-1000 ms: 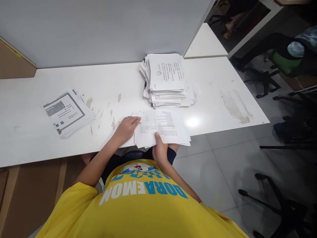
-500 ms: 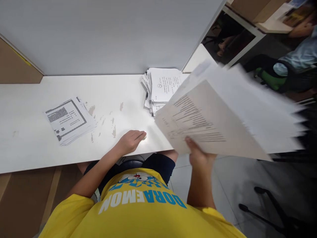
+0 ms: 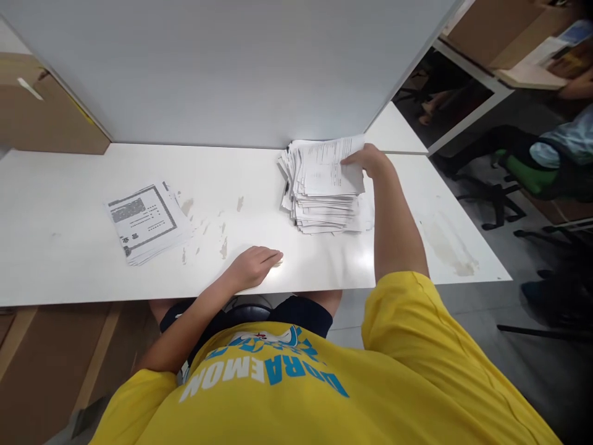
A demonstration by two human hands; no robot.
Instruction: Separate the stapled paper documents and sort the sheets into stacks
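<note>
My right hand (image 3: 369, 162) reaches over the tall, untidy stack of printed papers (image 3: 324, 198) at the back of the white table (image 3: 69, 259). Its fingers pinch the right edge of the top sheets (image 3: 331, 168), which lie on the stack. My left hand (image 3: 254, 264) rests palm down near the table's front edge, fingers together over a small pale object (image 3: 278, 262) at its fingertips. A thinner pile of printed forms (image 3: 146, 221) lies to the left, apart from both hands.
A grey partition wall (image 3: 231, 68) closes off the back of the table. Cardboard boxes (image 3: 41, 111) stand at the far left. To the right are office chairs (image 3: 500, 191), another desk and a seated person's legs (image 3: 546, 161).
My right hand lifted a bundle of sheets from the table's front edge, swung it up to the right, and set it on top of the tall stack. My left hand stayed near the front edge.
</note>
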